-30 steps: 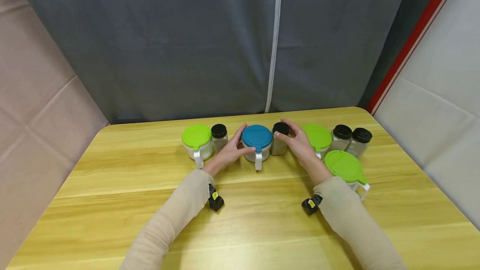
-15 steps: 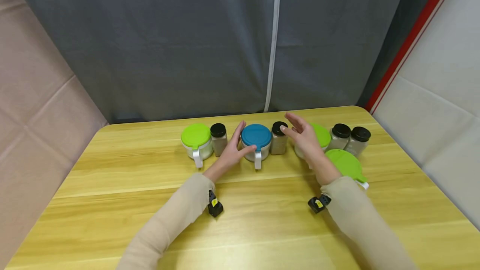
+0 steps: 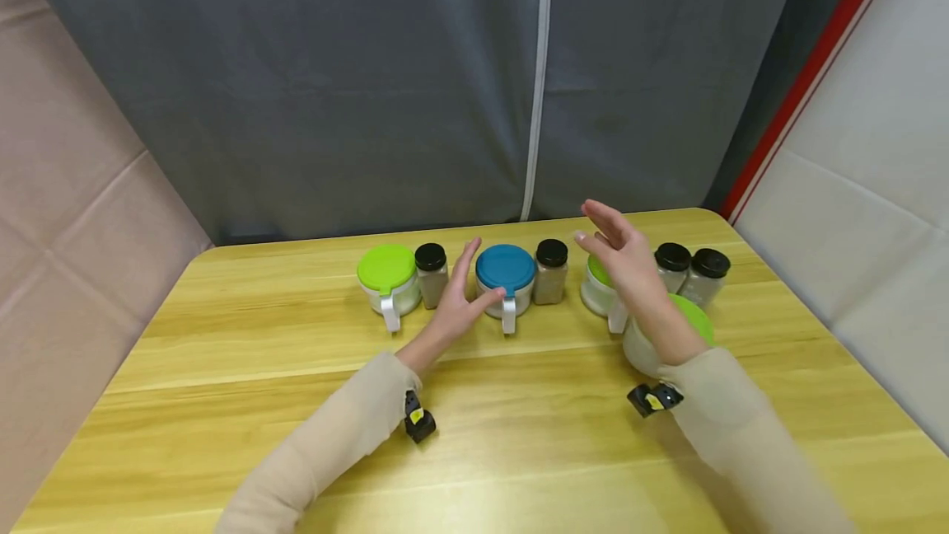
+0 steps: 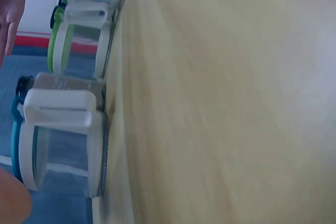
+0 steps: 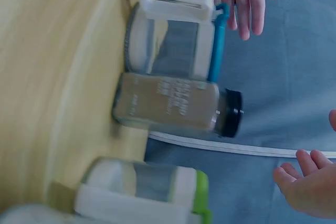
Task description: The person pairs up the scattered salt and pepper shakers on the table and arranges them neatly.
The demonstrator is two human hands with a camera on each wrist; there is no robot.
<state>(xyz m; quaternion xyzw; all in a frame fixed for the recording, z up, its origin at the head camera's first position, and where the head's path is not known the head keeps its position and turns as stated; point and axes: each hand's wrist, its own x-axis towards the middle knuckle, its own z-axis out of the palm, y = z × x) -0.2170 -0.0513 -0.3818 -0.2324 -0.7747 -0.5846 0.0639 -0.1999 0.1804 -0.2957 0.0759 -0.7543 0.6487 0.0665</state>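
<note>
My left hand (image 3: pixel 460 299), fingers straight and thumb spread, is at the left side of a glass seasoning jar with a blue lid (image 3: pixel 506 269). Its thumb overlaps the lid's front edge in the head view. Beside that jar, on its right, stands a square bottle with a black cap (image 3: pixel 550 277); the right wrist view shows brownish contents in the bottle (image 5: pixel 168 100). My right hand (image 3: pixel 624 258) is raised with loosely bent fingers and holds nothing. Under it is a green-lidded jar (image 3: pixel 599 295), partly hidden by the hand.
At the left of the row stand another green-lidded jar (image 3: pixel 388 270) and a black-capped bottle (image 3: pixel 432 274). A front green-lidded jar (image 3: pixel 643 350) is partly behind my right wrist. Two more bottles, one capped black (image 3: pixel 708 274), stand at the right, near the table edge. A grey curtain (image 3: pixel 334 89) hangs behind.
My right hand has let go of the black-capped bottle beside the blue-lidded jar and moved up and to the right. My left hand has shifted slightly left; the containers stand where they were.
</note>
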